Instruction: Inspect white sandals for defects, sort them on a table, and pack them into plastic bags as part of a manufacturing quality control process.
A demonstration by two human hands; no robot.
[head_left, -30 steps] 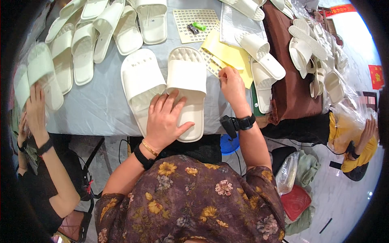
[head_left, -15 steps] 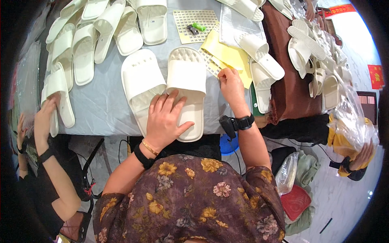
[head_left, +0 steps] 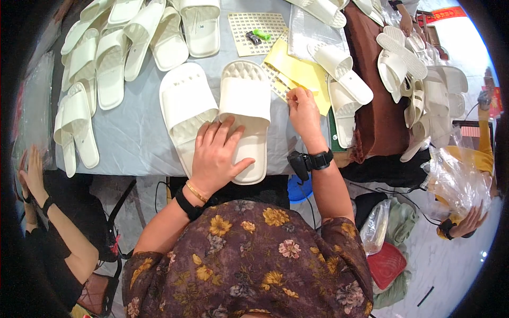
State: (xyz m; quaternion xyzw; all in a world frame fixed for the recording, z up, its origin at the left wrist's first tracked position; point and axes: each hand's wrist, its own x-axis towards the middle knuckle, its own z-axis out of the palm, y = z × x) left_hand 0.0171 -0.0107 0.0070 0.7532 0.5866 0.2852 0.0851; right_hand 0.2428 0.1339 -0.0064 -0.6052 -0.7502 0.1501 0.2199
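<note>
Two white slippers lie side by side in front of me, toes away: a left slipper (head_left: pixel 191 100) and a right slipper (head_left: pixel 245 100). My left hand (head_left: pixel 214 156) rests across their heel ends with fingers spread, gripping nothing. My right hand (head_left: pixel 305 114) is closed in a pinch at the edge of a sticker sheet (head_left: pixel 277 85) with small printed labels. What its fingertips hold, if anything, is too small to tell. A yellow backing paper (head_left: pixel 289 61) lies folded over that sheet, close to the right hand.
Several white slippers (head_left: pixel 111 69) cover the table's far left. Beyond my pair lies another label sheet (head_left: pixel 238 26) with small green and black items. More slippers (head_left: pixel 344 79) lie right, beside a brown cloth (head_left: pixel 371 122). Co-workers' hands show at left (head_left: pixel 34 175) and right (head_left: pixel 469 220).
My hands and the pair of slippers stay nearly still. The left co-worker's hand has left a slipper and moved down-left. At right, a co-worker's arm and some slippers have shifted.
</note>
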